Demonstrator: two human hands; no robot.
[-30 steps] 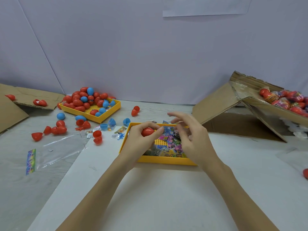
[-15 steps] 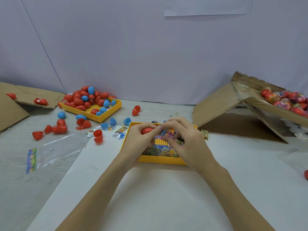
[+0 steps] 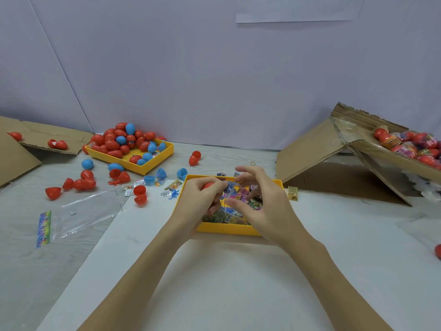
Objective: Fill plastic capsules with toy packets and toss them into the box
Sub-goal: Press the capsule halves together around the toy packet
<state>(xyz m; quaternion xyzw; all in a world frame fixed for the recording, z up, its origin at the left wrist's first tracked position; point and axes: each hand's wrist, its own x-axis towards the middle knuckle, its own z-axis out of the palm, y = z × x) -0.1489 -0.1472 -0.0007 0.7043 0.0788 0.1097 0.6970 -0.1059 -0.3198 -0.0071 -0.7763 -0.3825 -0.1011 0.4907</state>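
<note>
Two hands meet over a yellow tray of toy packets near the middle of the worktop. The left hand has its grip curled round a red capsule, held just above the tray's left rim. The right hand hovers beside it with fingers spread and loosely bent; its fingertips sit close to a small bluish packet by the capsule, but whether they pinch it cannot be told.

Toward the worktop's far left corner, a second yellow tray is heaped with red and blue capsules, and more capsules and halves lie scattered in front of it. A clear plastic bag with a coloured strip lies flat near the left edge. At the far right edge a tilted cardboard box holds filled capsules. Flattened cardboard rests at the far left. The worktop is pale wood-grain with a white sheet over the near part; a plain pale wall rises behind, with a paper sheet fixed at the top.
</note>
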